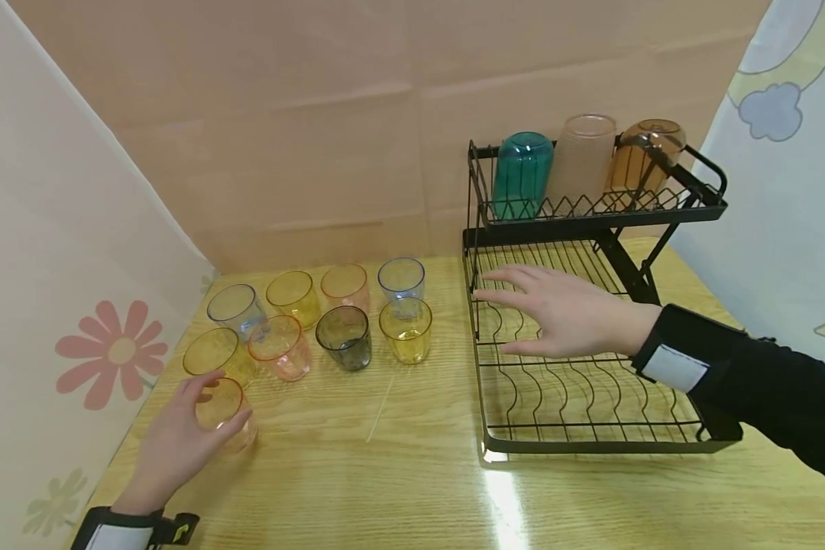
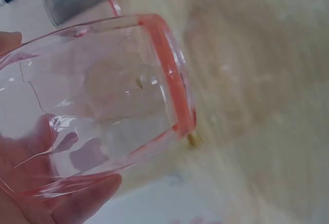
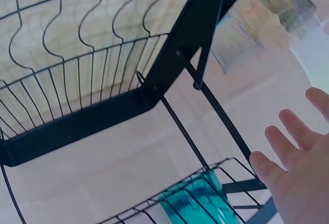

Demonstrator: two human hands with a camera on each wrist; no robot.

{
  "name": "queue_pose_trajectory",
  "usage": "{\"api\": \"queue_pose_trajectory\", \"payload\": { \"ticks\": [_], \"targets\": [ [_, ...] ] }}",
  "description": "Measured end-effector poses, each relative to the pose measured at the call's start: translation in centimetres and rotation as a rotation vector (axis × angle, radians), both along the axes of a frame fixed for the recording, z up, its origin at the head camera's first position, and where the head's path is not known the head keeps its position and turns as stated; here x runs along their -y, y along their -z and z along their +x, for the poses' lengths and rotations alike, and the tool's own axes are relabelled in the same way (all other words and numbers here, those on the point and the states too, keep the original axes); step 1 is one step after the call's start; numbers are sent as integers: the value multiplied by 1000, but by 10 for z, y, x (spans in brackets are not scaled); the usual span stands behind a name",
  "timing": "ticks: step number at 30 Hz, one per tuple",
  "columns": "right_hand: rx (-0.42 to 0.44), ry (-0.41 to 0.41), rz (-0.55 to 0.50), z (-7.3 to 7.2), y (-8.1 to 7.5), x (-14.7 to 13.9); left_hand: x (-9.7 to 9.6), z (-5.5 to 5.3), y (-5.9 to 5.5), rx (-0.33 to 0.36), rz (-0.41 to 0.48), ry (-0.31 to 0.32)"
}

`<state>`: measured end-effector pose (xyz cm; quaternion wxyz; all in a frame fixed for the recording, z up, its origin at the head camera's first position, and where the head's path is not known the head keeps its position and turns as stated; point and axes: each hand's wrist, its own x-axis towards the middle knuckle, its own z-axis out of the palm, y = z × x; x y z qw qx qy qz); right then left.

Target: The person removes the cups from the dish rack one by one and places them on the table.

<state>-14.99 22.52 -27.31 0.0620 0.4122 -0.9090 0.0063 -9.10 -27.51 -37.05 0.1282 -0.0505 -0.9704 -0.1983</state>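
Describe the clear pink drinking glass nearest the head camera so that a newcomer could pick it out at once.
On the light wooden table, left of the black two-tier wire dish rack, stands a group of tinted glass tumblers. The clear pink drinking glass marks its near left corner. Other pink tumblers sit farther back; only this one has the left grip around it.

Clear pinkish glass (image 2: 113, 95), red-rimmed, upright, front left

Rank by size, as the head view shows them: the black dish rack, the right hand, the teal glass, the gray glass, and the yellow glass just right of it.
1. Dish rack
2. Right hand
3. Teal glass
4. Gray glass and yellow glass: too alike to rank.
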Motion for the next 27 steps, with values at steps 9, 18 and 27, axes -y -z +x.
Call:
{"api": "queue_pose_trajectory", "payload": {
  "ticks": [9,18,27],
  "targets": [
    [9,13,-16,0,-22,4,19,-3,9,11,-26,-73],
    [-40,6,-86,-5,-45,6,25,-5,17,28,23,-114],
    [-64,6,-134,-14,-67,6,28,-5,13,-9,-103,-87]
  ]
}}
